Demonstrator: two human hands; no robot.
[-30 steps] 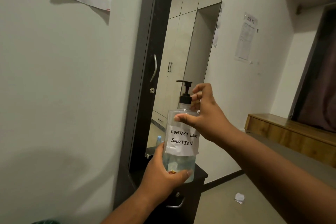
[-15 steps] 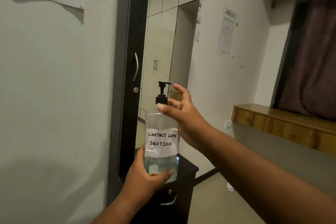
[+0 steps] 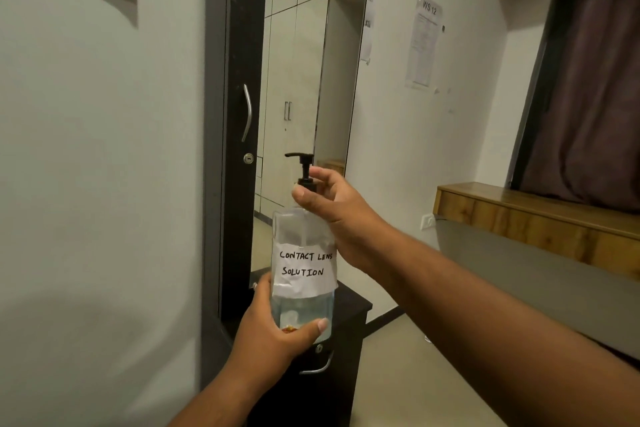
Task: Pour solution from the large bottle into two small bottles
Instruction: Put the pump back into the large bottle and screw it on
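Observation:
The large clear bottle (image 3: 303, 239) has a black pump top (image 3: 304, 172) and a white paper label reading "CONTACT LENS SOLUTION". It is held upright in the air in front of a mirror. My left hand (image 3: 273, 333) wraps around its lower part, where some liquid shows. My right hand (image 3: 334, 208) pinches the black collar of the pump between thumb and fingers. No small bottles show in this frame.
A tall mirror (image 3: 311, 80) in a dark frame stands behind the bottle. Below it is a small black cabinet (image 3: 346, 329) with a metal drawer handle. A wooden shelf (image 3: 533, 215) runs along the right wall under a dark curtain. Papers are taped to the walls.
My right hand let go of the bottle's shoulder, opened for a moment, and now grips the pump collar. The view has swung to the right. A small bottle seen earlier beside the mirror is now hidden.

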